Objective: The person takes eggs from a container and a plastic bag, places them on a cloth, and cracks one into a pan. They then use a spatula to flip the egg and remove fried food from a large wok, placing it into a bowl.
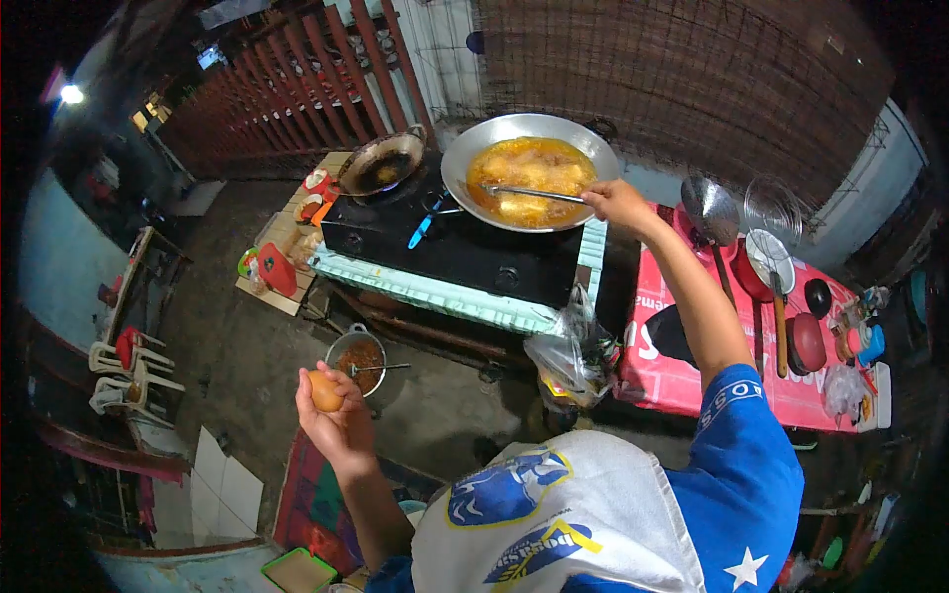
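Note:
My left hand (336, 420) is closed round a brown egg (325, 391), held up in front of me over the floor. My right hand (618, 205) grips the handle end of a long, thin metal utensil (539, 193). Its far end rests in a large metal wok (462, 163), among pale golden food frying in bubbling oil (554, 158). Whether the utensil is tongs or a spatula I cannot tell. The wok sits on the right side of a black stove (465, 259). Below my left hand's level, a metal pot (341, 344) of reddish-brown contents stands on the floor with a spoon (384, 368) in it.
A smaller dark wok (361, 178) sits over a blue flame on the left burner. Between the woks lies a blue-handled tool (423, 229). At right, a red-covered table (643, 371) bears a strainer (710, 208), a red pot (753, 282) and bottles. Plastic bags (571, 361) hang beside the stove.

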`<state>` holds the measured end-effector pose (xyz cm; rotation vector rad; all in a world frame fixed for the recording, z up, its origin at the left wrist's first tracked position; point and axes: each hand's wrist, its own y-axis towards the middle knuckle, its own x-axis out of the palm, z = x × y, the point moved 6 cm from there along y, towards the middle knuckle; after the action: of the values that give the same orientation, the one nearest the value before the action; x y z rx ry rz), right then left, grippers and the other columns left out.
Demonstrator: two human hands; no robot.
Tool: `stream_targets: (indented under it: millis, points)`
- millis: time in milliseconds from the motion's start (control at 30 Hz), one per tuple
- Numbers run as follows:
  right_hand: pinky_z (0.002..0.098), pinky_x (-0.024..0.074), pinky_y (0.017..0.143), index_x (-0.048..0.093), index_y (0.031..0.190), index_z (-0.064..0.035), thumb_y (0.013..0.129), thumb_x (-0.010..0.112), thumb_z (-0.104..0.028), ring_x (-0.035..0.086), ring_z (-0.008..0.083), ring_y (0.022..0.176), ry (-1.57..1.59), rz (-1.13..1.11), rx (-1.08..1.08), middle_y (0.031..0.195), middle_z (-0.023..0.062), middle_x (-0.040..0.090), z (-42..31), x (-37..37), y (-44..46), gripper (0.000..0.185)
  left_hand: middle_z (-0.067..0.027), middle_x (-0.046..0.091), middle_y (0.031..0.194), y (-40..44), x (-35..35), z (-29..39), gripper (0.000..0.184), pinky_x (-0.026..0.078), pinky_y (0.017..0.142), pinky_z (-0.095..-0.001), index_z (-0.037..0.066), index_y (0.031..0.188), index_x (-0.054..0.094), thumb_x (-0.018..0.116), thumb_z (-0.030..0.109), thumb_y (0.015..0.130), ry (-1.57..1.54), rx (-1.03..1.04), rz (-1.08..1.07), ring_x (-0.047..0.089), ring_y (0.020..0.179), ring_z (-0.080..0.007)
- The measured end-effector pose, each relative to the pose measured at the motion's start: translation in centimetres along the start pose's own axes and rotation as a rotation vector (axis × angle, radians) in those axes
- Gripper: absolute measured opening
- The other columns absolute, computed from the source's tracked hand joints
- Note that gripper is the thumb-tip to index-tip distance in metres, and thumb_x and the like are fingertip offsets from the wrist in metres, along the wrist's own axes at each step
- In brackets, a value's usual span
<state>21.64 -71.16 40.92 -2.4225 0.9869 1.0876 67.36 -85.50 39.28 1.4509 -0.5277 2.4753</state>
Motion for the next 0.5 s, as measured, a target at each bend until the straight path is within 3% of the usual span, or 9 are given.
stream_targets:
  millis: [133,300,500]
  points:
    - [0.0392,0.0446,0.068,0.063,0.091,-0.0123,0.079,0.050,-0.029,0.059,0.0291,0.078,-0.281,0.096,-0.135,0.083,0.0138,0.061,-2.9,1.2,1.7,0.024,-0.0077,0.045,0.100,-0.5,0.7,0.4,0.025,0.046,0.058,-0.0228,0.010,0.105,0.041,0.051,0.016,0.083,0.007,0.088,0.048,0.051,0.075,-0.0137]
    - [0.0396,0.0452,0.071,0.063,0.091,-0.0140,0.079,0.049,-0.029,0.058,0.0300,0.083,-0.410,0.078,-0.091,0.089,0.0125,0.061,-3.6,1.7,3.5,0.024,-0.0076,0.047,0.098,-0.8,0.8,0.8,0.021,0.047,0.059,-0.0232,0.009,0.101,0.044,0.052,0.016,0.082,-0.016,0.124,0.094,0.052,0.075,-0.0140]
    - [0.0392,0.0472,0.070,0.063,0.088,-0.0089,0.076,0.048,-0.022,0.059,0.0280,0.084,-0.632,0.101,-0.062,0.089,0.0129,0.062,-3.9,1.5,3.4,0.023,-0.0072,0.049,0.096,-0.5,0.2,0.9,0.020,0.049,0.057,-0.0237,0.008,0.098,0.044,0.053,0.017,0.082,-0.026,0.125,0.087,0.054,0.075,-0.0146]
